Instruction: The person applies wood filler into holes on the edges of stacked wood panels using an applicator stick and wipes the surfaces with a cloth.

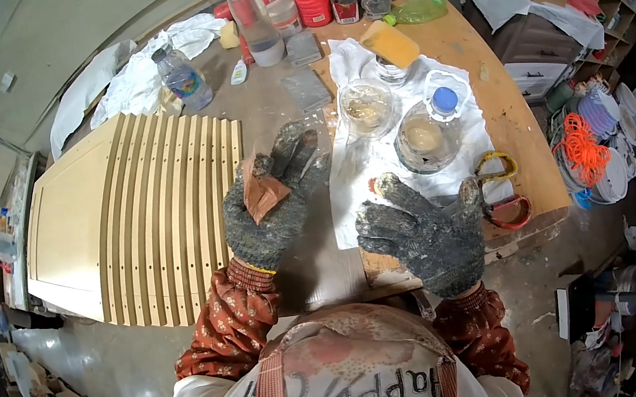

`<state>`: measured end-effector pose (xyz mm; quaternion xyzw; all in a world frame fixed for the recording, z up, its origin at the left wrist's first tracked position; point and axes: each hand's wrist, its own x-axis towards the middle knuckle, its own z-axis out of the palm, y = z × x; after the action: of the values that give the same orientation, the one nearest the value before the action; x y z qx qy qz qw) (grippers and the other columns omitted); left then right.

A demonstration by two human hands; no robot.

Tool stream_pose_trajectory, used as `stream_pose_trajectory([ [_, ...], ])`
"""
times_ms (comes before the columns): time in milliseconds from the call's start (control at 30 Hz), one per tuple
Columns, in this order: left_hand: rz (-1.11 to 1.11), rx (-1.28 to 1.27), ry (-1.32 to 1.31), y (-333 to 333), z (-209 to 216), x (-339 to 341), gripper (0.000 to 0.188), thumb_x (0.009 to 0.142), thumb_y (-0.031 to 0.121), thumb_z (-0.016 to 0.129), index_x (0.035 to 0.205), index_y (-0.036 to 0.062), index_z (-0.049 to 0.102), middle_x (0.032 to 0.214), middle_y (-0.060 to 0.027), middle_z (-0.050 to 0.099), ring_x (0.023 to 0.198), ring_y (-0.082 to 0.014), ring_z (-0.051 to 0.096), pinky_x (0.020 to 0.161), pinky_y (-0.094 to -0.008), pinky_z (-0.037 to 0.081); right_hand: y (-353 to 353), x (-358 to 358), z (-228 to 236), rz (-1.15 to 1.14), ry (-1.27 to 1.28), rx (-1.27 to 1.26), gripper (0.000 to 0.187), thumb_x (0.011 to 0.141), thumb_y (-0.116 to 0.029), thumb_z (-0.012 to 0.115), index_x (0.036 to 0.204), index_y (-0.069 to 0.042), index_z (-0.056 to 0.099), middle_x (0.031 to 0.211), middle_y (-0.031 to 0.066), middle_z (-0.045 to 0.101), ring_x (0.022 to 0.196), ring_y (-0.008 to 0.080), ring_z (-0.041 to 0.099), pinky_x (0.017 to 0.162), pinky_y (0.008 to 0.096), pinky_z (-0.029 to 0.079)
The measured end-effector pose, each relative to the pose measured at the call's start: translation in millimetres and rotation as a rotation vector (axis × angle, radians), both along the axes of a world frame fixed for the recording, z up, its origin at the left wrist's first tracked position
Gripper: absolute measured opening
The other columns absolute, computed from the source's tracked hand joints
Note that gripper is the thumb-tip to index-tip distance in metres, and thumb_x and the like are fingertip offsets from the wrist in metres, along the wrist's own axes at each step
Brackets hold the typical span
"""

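Observation:
My left hand [272,198], in a worn dark grey knit glove, holds a folded brown sheet [263,189] that looks like sandpaper. It is over the table, beside the right end of a row of cream panels [161,216] with small holes along their edges. My right hand [429,234], gloved alike, has its fingers spread and holds nothing. It hovers over the near edge of a white cloth [352,201]. Just right of it are scissors with yellow and red handles [509,210], their blades hidden. On the cloth stand a cut-off clear bottle [426,142] and a clear tub [367,109].
A yellow scraper [391,45] lies across a jar at the cloth's far end. Clear bottles [252,20], a red jar [312,2] and a green bottle [421,8] stand or lie at the back. Buckets with orange cord [582,150] are on the floor at right.

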<state>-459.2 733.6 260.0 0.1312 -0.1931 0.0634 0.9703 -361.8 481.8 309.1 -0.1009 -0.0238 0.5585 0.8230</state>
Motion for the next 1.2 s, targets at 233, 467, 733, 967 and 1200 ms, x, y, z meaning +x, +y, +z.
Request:
stream_pose_trajectory([
  [233,0.384,0.336,0.371,-11,17,-4,0.047,0.097,0.023,0.036,0.134,-0.0052,0.031,0.133,-0.0202,0.042,0.118,-0.0268,0.047,0.108,-0.0364,0.031,0,6,-17,0.043,-0.062,0.05,0.086,0.089,-0.065,0.016,0.14,0.003,0.02,0.145,0.0228,0.023,0.13,0.0434,0.026,0.108,0.0547,0.018],
  [467,0.832,1.449,0.446,2,56,14,0.022,0.087,0.013,0.057,0.102,-0.0028,0.06,0.096,-0.0068,0.062,0.087,-0.0146,0.057,0.077,-0.0274,0.045,1,-4,-43,-0.415,-0.818,-0.499,0.037,0.092,-0.014,0.053,0.126,0.001,0.049,0.116,0.0107,0.058,0.1,0.0172,0.057,0.086,0.0285,0.046],
  [733,0.722,1.179,0.76,48,64,95,0.023,0.089,0.017,0.057,0.107,0.0036,0.06,0.094,0.0005,0.06,0.088,-0.0103,0.054,0.077,-0.025,0.044,-5,1,-71,-0.794,-2.128,-0.788,0.033,0.082,-0.009,0.06,0.114,-0.001,0.055,0.101,0.0178,0.062,0.085,0.0295,0.062,0.072,0.0376,0.052],
  [967,0.759,1.275,0.913,73,66,164,0.019,0.084,0.02,0.064,0.102,0.0144,0.063,0.086,-0.0028,0.061,0.073,-0.0114,0.053,0.062,-0.0246,0.041,-8,-5,-71,-0.666,-1.992,-0.859,0.029,0.081,-0.013,0.061,0.104,0.004,0.056,0.106,0.0231,0.059,0.095,0.0364,0.058,0.084,0.0436,0.048],
  [1200,0.591,0.822,0.902,77,59,230,0.008,0.085,0.021,0.059,0.082,0.0141,0.059,0.074,-0.0009,0.057,0.06,-0.0132,0.051,0.054,-0.0245,0.04,-6,1,-72,-0.814,-2.046,-0.901,0.031,0.081,-0.019,0.062,0.107,-0.002,0.061,0.082,0.0107,0.065,0.071,0.0249,0.063,0.064,0.0354,0.051],
])
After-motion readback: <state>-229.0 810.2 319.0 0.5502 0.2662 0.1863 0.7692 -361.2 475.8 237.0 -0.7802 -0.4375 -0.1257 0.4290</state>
